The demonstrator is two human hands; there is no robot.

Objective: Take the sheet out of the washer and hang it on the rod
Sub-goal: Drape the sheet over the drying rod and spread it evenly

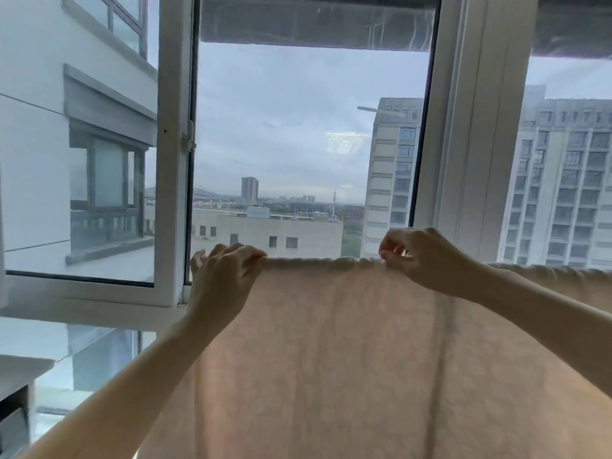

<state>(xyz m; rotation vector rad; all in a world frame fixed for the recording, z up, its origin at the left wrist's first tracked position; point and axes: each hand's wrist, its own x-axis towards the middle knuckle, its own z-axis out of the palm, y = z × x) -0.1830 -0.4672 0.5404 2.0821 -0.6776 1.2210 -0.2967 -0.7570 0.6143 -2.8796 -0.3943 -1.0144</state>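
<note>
Before the window [311, 144], both hands' fingers [392, 260] pinch the sheet [331, 342], top edge level.

white-framed window [175, 160] — grey sky, tall buildings [563, 180].

Sheet [347, 359]: pale pink-beige fabric, hanging spread out in front of the window.

The top edge runs in a near-horizontal, slightly bunched line across the middle of the view and continues toward the right border. Below this edge, the fabric falls as a broad flat panel to the bottom of the view. Backlight makes the cloth translucent. Several soft vertical creases run down the panel, the most distinct right of centre. A faint mottled pattern shows on the surface. The rod itself cannot be distinguished beneath the bunched top edge.
</note>
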